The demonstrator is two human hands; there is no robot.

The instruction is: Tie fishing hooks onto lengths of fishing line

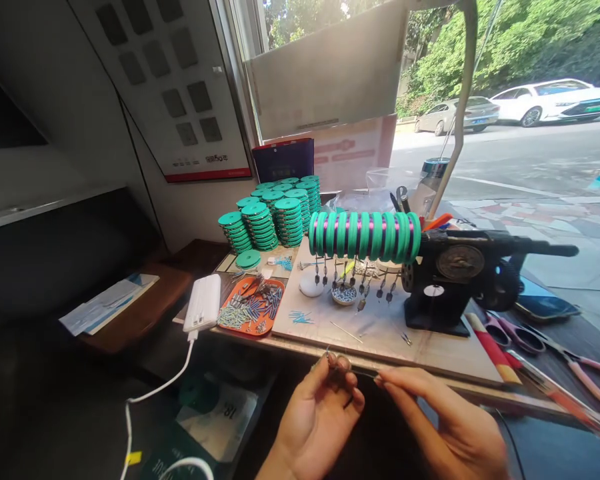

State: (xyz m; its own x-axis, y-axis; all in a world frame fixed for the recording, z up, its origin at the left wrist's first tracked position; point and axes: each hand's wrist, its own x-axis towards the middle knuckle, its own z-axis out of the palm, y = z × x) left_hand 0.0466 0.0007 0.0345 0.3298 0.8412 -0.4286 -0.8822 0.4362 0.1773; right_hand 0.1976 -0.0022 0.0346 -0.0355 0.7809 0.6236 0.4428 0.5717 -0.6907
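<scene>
Just in front of the board's near edge, my left hand (320,417) is palm up with its fingers curled and thumb pinched at the fingertips. A thin line (366,374) runs from there to my right hand (443,413), whose thumb and forefinger are closed on its other end. Any small part inside the left fingertips is too small to make out. Beyond the hands, a row of green spools (365,237) wound with dark and purple line sits on a black hand-cranked winder (450,267). Small dark weights (362,304) hang below the spools.
On the pale board (325,327) are a bowl of small metal beads (344,294), blue pins (301,317) and a thin stick (347,331). An orange tray (250,327), white power bank (203,302) and stacked green spools (288,223) stand left; scissors (575,360) lie right.
</scene>
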